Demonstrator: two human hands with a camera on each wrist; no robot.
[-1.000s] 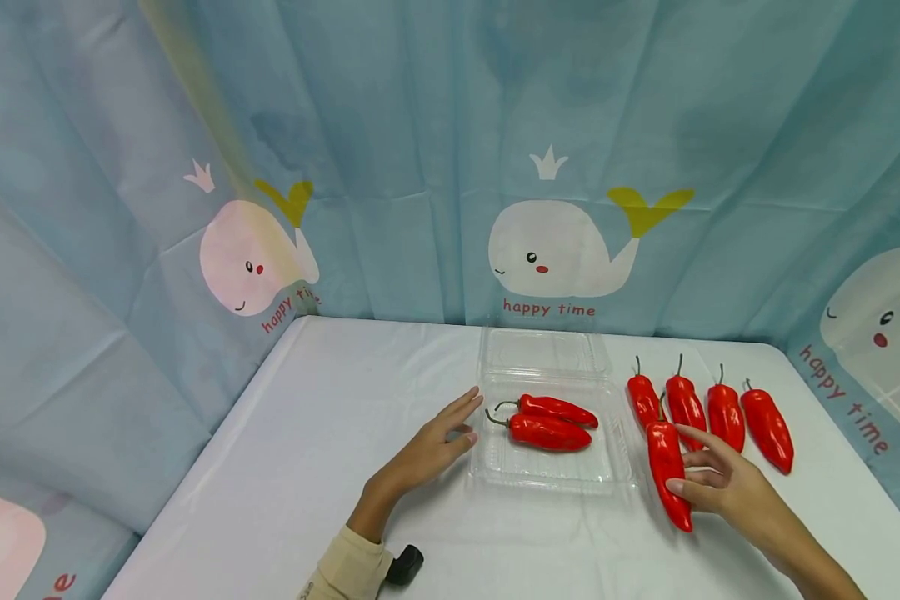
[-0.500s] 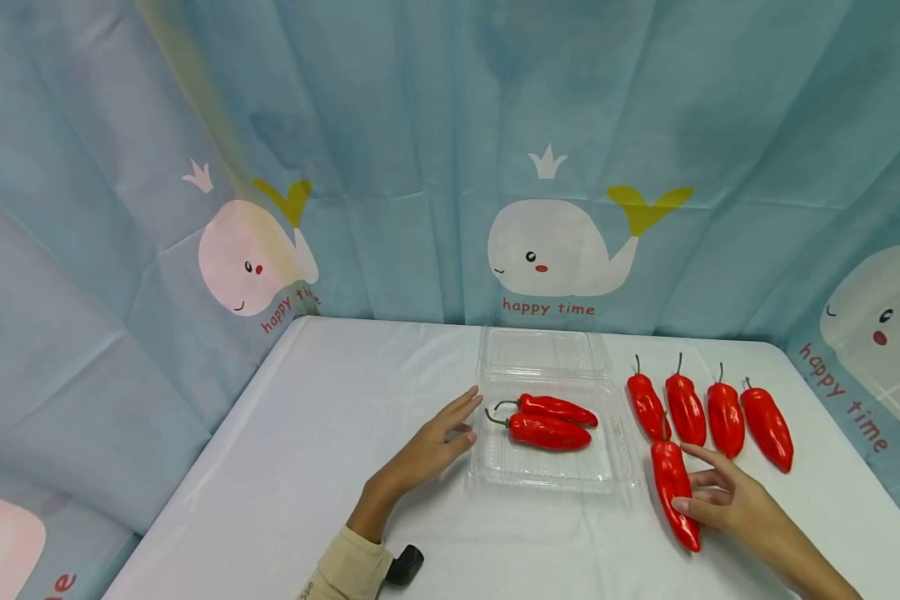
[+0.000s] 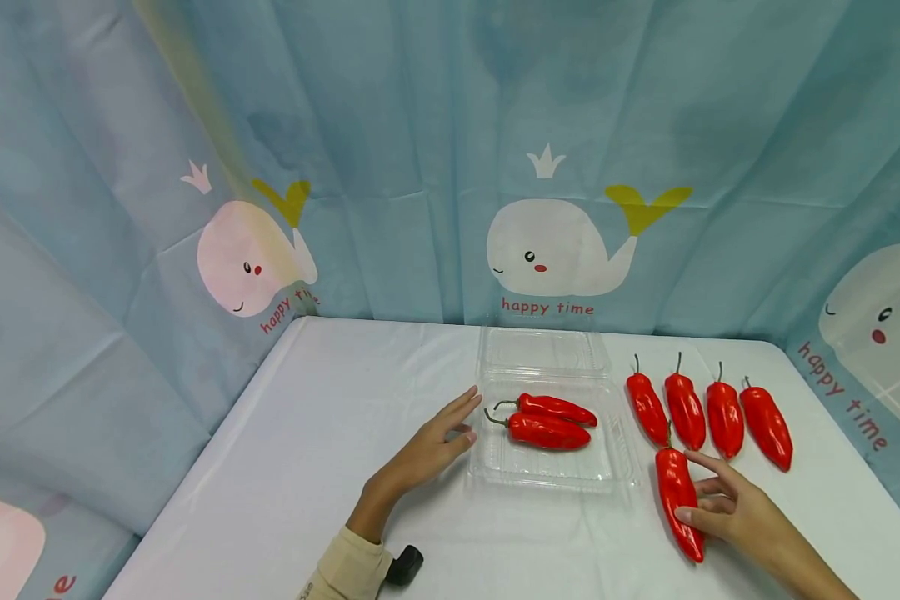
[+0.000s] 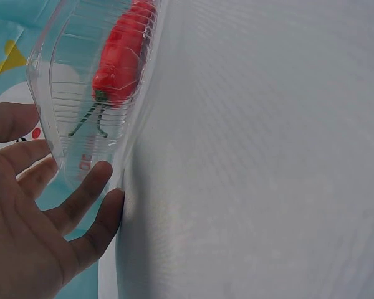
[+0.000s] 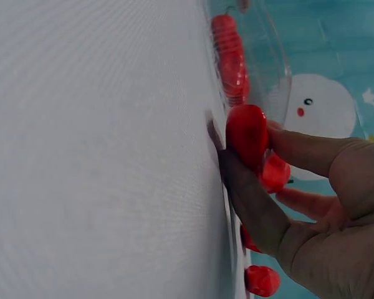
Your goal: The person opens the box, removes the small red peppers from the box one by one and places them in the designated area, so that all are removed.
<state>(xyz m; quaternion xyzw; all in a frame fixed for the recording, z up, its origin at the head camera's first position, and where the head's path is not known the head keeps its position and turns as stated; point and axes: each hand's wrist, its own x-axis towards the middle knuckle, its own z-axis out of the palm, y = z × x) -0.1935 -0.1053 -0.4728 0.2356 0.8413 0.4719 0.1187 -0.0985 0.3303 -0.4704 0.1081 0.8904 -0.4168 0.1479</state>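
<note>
A clear plastic clamshell box (image 3: 551, 475) lies open on the white table with two red peppers (image 3: 546, 431) inside. My left hand (image 3: 468, 414) rests flat with straight fingers against the box's left edge. To the right, my right hand (image 3: 696, 492) grips one red pepper (image 3: 677, 500) lying on the cloth, thumb on its near side, fingers over the top. In the right wrist view that pepper (image 5: 248, 134) sits pinched between thumb and fingers (image 5: 311, 152), beside the box (image 5: 265, 68). The left wrist view shows my left hand (image 4: 62, 187) by the box (image 4: 81, 93) and a pepper (image 4: 121, 53) inside.
Several more red peppers (image 3: 708, 412) lie side by side behind my right hand, stems pointing away. The box's open lid (image 3: 543, 350) lies flat toward the whale-print curtain (image 3: 555, 242). A small black device (image 3: 405, 564) sits at my left wrist. The table's left edge (image 3: 217, 442) drops off.
My right hand has drawn the gripped pepper toward me, out of the row of peppers and down the table. The left hand and the box have not moved.
</note>
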